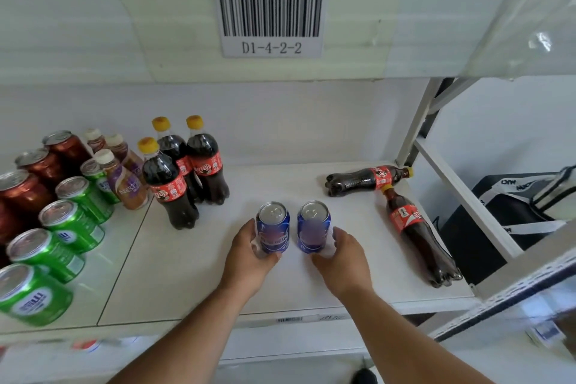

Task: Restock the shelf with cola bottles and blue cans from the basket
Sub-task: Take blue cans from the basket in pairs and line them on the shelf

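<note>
Left hand (249,254) wraps one blue can (273,227), right hand (343,259) the second blue can (313,229) — both upright, side by side, mid-shelf (343,290). Three cola bottles (187,171) stand behind-left; two fallen bottles (405,212) lie right. Green cans (62,227), red cans (34,178) and coffee bottles (124,178) crowd far left — path ahead open.

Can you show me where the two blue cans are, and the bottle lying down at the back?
left blue can (273,229), head view, on its blue side
right blue can (312,229), head view, on its side
lying cola bottle (367,180), head view, on its middle
</note>
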Demonstrator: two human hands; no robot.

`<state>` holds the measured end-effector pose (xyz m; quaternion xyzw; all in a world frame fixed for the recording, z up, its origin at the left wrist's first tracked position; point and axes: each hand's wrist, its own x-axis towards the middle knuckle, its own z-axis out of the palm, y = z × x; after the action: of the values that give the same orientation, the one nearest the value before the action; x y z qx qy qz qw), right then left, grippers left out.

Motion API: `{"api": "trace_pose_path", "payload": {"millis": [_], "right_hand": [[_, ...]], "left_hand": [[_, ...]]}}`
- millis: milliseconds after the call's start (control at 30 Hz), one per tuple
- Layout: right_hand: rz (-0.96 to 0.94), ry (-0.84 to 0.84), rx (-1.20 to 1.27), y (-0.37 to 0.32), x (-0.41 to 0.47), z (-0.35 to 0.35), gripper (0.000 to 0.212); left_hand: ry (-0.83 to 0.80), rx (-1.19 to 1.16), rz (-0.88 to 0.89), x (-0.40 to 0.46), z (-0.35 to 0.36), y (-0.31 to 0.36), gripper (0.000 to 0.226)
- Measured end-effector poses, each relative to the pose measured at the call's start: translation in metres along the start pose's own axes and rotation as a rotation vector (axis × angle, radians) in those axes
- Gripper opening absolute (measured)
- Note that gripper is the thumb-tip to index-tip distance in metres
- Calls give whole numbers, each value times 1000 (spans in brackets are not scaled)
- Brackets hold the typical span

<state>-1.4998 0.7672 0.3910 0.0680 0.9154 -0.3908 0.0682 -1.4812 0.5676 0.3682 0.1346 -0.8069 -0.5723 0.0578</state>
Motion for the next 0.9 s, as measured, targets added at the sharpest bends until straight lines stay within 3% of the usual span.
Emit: {"api": "trace_pose_path", "payload": {"millis": [67,200,400,900], "right_hand": [[-34,35,-37,-5,-1,1,30],[-35,35,-75,-10,2,4,14],[-40,41,-59,-10,15,12,20],[-77,46,-58,-27,62,17,8]], "left_hand": [[22,8,-10,-1,4,-5,64],[48,-4,-46,2,11,-10,64],[75,29,-27,13,16,-13,61],[76,6,18,66,26,-10,60]]}}
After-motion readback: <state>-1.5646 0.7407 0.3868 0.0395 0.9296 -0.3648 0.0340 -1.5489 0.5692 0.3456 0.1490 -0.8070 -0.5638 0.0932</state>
